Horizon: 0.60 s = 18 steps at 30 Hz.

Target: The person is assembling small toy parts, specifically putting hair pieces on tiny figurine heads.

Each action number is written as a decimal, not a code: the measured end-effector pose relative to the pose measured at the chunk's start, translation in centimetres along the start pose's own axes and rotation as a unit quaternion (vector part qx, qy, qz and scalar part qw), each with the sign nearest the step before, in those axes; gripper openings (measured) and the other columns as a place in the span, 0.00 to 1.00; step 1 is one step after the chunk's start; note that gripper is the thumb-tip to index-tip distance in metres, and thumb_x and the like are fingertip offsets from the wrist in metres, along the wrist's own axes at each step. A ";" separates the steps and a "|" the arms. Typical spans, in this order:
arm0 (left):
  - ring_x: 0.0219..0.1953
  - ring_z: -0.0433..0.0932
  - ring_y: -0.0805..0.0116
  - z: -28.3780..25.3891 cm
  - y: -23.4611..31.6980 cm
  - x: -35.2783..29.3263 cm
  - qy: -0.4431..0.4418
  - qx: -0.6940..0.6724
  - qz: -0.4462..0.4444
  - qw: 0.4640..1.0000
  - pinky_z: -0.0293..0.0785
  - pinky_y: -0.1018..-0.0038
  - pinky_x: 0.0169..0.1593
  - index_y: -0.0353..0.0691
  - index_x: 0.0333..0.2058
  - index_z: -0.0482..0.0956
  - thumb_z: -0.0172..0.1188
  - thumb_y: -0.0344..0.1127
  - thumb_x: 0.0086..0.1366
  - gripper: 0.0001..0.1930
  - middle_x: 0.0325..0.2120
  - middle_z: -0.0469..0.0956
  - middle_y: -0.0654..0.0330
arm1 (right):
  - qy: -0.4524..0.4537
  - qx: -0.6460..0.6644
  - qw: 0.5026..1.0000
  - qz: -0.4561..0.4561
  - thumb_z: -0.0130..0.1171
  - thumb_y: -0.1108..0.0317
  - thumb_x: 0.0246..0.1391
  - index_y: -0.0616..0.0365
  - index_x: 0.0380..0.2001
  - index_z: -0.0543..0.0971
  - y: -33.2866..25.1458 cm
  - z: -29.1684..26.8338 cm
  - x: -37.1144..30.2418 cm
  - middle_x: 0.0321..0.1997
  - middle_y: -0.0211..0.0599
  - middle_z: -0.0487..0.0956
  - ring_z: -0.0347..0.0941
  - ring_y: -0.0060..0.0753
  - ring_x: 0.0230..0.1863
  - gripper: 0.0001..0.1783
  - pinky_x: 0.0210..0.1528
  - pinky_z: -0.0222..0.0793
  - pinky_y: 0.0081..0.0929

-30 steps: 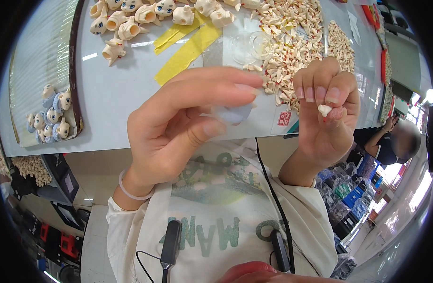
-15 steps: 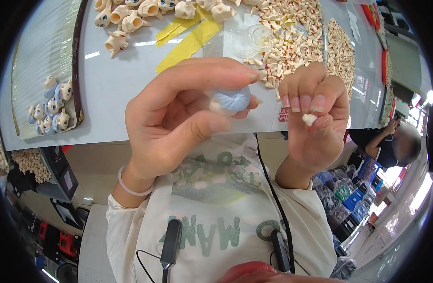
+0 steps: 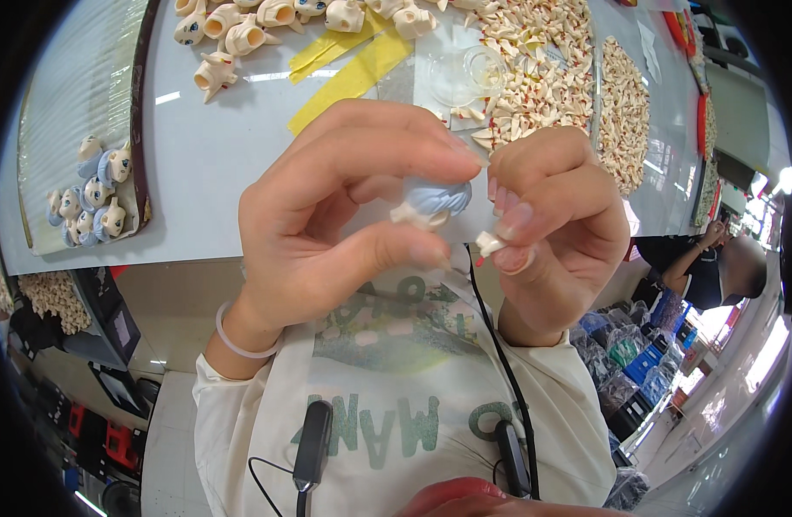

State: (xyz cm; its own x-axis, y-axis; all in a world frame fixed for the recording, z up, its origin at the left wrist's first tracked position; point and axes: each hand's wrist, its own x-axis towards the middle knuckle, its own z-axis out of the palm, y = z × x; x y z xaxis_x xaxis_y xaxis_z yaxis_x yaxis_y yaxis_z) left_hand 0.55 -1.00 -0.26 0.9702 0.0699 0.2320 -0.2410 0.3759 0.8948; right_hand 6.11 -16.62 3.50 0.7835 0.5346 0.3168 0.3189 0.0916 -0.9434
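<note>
Between the thumb and fingers of my left hand (image 3: 327, 207) is a small doll head (image 3: 435, 202) with light blue moulded hair and a cream lower part. My right hand (image 3: 560, 220) pinches a tiny cream piece (image 3: 489, 244) with a red tip, held just right of the doll head and apart from it. Both hands are raised above the table's near edge. Past them on the table lies a wide heap of similar small cream pieces (image 3: 542, 77), many with red marks. Several hollow cream doll heads (image 3: 245, 36) without hair lie at the far left.
At left a shallow tray (image 3: 73, 69) bears several blue-haired doll heads (image 3: 94, 194). Yellow tape strips (image 3: 353, 82) and a clear round dish (image 3: 478, 73) are on the table (image 3: 206, 172). A second heap (image 3: 623, 112) lies at right. Another person (image 3: 702, 267) is at far right, beyond bagged bins.
My right hand has moved left with the cream piece, close to the doll head. The doll head has turned in my left hand, showing more cream on its lower side.
</note>
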 end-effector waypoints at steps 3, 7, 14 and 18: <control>0.39 0.70 0.64 0.3 0.3 0.0 0.011 0.011 -0.019 1.000 0.69 0.75 0.40 0.30 0.35 0.72 0.66 0.34 0.45 0.20 0.36 0.69 0.49 | -0.013 -0.015 1.000 -0.013 0.64 0.68 0.37 0.58 0.22 0.71 0.2 0.1 0.0 0.24 0.34 0.66 0.60 0.26 0.26 0.11 0.29 0.55 0.21; 0.37 0.69 0.67 0.0 -0.2 0.1 -0.011 0.046 0.057 0.997 0.67 0.75 0.42 0.29 0.34 0.73 0.67 0.33 0.43 0.20 0.36 0.70 0.50 | -0.017 -0.034 0.999 -0.022 0.64 0.69 0.36 0.58 0.22 0.71 0.3 0.2 0.1 0.24 0.34 0.66 0.60 0.26 0.26 0.11 0.29 0.55 0.20; 0.32 0.68 0.72 0.1 0.2 -0.1 -0.003 0.118 0.037 0.992 0.68 0.77 0.41 0.30 0.32 0.75 0.70 0.37 0.38 0.22 0.29 0.74 0.55 | -0.018 -0.045 0.999 -0.013 0.65 0.71 0.35 0.58 0.22 0.71 0.4 0.2 -0.1 0.24 0.33 0.66 0.59 0.25 0.25 0.11 0.28 0.54 0.19; 0.31 0.69 0.71 0.2 0.4 -0.2 -0.009 0.162 0.051 0.985 0.70 0.76 0.40 0.32 0.33 0.76 0.69 0.36 0.39 0.21 0.29 0.74 0.54 | 0.011 -0.064 0.998 -0.021 0.65 0.72 0.35 0.58 0.21 0.70 0.2 0.6 -0.4 0.24 0.33 0.65 0.59 0.25 0.25 0.12 0.28 0.55 0.21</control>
State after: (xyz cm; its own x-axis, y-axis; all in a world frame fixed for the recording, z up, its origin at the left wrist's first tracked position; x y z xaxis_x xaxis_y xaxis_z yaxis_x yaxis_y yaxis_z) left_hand 0.28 -1.08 0.15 0.9406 0.0742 0.3312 -0.3354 0.0532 0.9406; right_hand 5.56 -16.32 3.17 0.7790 0.5142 0.3589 0.4157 0.0050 -0.9095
